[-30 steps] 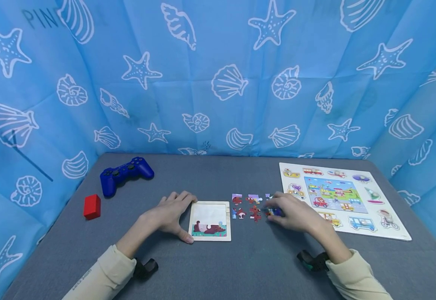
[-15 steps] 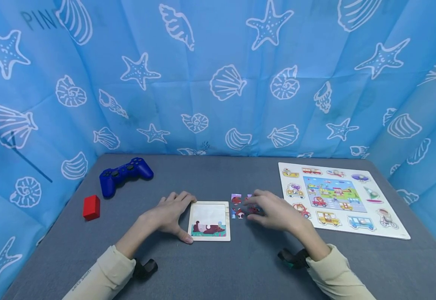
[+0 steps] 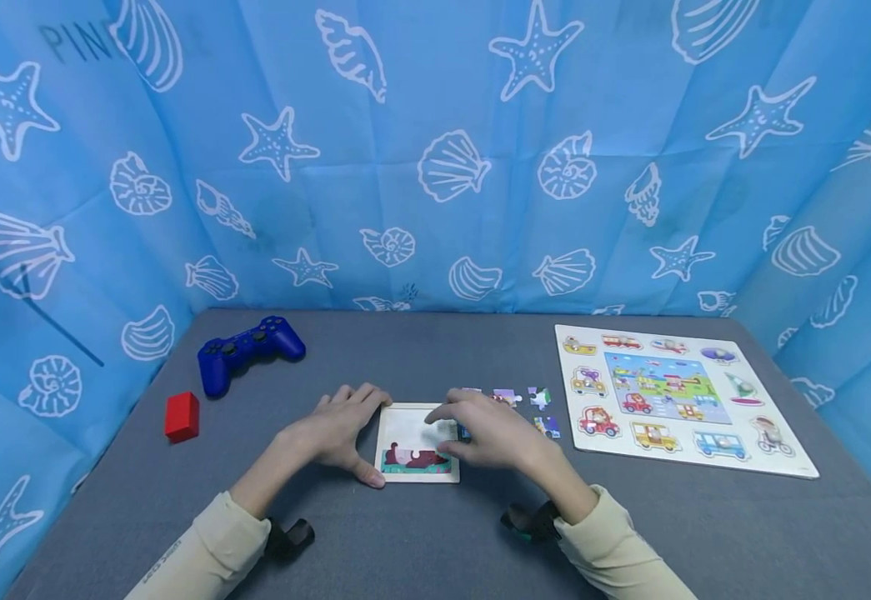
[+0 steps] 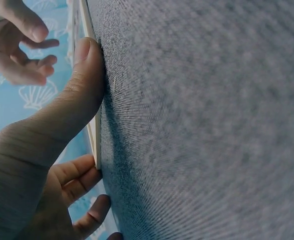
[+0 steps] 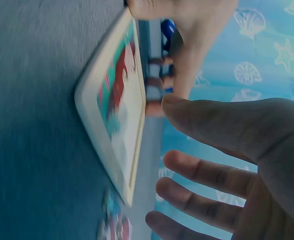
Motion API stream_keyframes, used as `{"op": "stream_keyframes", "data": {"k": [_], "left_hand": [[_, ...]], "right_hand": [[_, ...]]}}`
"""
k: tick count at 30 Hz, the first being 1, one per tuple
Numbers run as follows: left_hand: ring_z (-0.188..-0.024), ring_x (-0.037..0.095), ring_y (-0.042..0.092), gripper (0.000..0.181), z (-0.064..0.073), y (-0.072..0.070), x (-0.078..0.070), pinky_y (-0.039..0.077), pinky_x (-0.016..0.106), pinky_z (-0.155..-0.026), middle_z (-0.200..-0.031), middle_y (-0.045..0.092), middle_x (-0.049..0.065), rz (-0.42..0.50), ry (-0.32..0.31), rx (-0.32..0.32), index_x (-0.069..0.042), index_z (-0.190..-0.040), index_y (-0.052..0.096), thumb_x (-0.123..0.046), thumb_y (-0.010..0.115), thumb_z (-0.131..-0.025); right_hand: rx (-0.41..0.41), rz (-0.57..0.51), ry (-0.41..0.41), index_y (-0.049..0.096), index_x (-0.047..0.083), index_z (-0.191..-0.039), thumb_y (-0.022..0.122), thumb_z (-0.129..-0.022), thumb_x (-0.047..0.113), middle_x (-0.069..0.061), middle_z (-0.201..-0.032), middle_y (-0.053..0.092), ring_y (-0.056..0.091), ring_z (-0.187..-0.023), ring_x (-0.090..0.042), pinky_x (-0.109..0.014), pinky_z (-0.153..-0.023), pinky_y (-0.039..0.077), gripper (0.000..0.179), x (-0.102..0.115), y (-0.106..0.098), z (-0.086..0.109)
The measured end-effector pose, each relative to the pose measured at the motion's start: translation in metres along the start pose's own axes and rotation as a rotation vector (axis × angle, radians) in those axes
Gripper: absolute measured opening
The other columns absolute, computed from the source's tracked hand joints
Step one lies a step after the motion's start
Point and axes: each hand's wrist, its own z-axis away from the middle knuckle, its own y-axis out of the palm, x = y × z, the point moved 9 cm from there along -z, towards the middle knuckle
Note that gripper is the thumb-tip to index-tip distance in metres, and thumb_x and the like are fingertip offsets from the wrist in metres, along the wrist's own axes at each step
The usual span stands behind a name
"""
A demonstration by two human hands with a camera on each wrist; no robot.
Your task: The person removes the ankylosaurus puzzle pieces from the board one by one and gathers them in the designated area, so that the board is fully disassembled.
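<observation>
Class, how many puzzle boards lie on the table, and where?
2. The small puzzle board is at the left hand, partly hidden behind the right hand in the head view; the large vehicle puzzle board lies further right.

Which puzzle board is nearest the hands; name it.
The small wooden jigsaw tray, held at its left edge by the left hand; the larger vehicle puzzle lies untouched, farther right.

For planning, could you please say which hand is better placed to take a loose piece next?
Probably the right hand: it looks empty and is nearer the pieces; the left hand holds the frame.
</observation>
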Motion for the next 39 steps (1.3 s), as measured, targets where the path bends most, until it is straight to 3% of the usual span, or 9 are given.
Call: {"op": "stream_keyframes", "data": {"k": [7,15,23,33,39], "left_hand": [[-0.127,0.033,0.045,0.111,-0.001,0.000,0.001,0.038,0.057,-0.100,-0.151,0.045,0.006,0.005,0.021,-0.001,-0.017,-0.150,0.042,-0.066,0.089,-0.062],[-0.127,0.033,0.045,0.112,0.000,-0.001,0.001,0.038,0.057,-0.099,-0.151,0.044,0.005,0.013,0.030,-0.005,-0.018,-0.150,0.042,-0.067,0.089,-0.062],[-0.125,0.031,0.045,0.112,0.000,-0.002,0.000,0.038,0.054,-0.095,-0.150,0.045,0.004,0.008,0.039,-0.014,-0.017,-0.149,0.042,-0.067,0.089,-0.061],[-0.124,0.030,0.045,0.112,0.001,-0.002,0.000,0.037,0.053,-0.094,-0.149,0.045,0.003,0.010,0.035,-0.012,-0.018,-0.148,0.042,-0.067,0.090,-0.060],[-0.123,0.029,0.045,0.111,0.000,-0.001,0.000,0.037,0.051,-0.093,-0.149,0.045,0.003,0.010,0.035,-0.009,-0.018,-0.148,0.043,-0.067,0.090,-0.060]], "right_hand": [[0.055,-0.014,-0.009,0.074,0.011,-0.122,0.076,-0.093,0.019,-0.008,-0.115,0.069,0.065,-0.103,-0.021,-0.036,-0.085,0.054,0.031,0.015,0.018,-0.014],[0.087,-0.009,-0.034,0.073,0.012,-0.125,0.075,-0.094,0.021,-0.006,-0.116,0.070,0.060,-0.096,-0.015,-0.029,-0.081,0.050,0.032,0.026,0.030,-0.025],[0.121,0.046,-0.103,0.072,0.011,-0.127,0.075,-0.093,0.020,-0.003,-0.123,0.069,0.061,-0.109,-0.017,-0.037,-0.103,0.048,0.035,0.038,0.044,-0.031],[0.153,0.062,-0.068,0.072,0.016,-0.127,0.078,-0.092,0.023,0.000,-0.121,0.069,0.059,-0.104,-0.014,-0.032,-0.096,0.051,0.036,0.037,0.049,-0.032],[0.156,0.029,-0.062,0.072,0.015,-0.128,0.079,-0.091,0.020,0.000,-0.123,0.069,0.058,-0.105,-0.015,-0.033,-0.098,0.050,0.038,0.038,0.050,-0.033]]}}
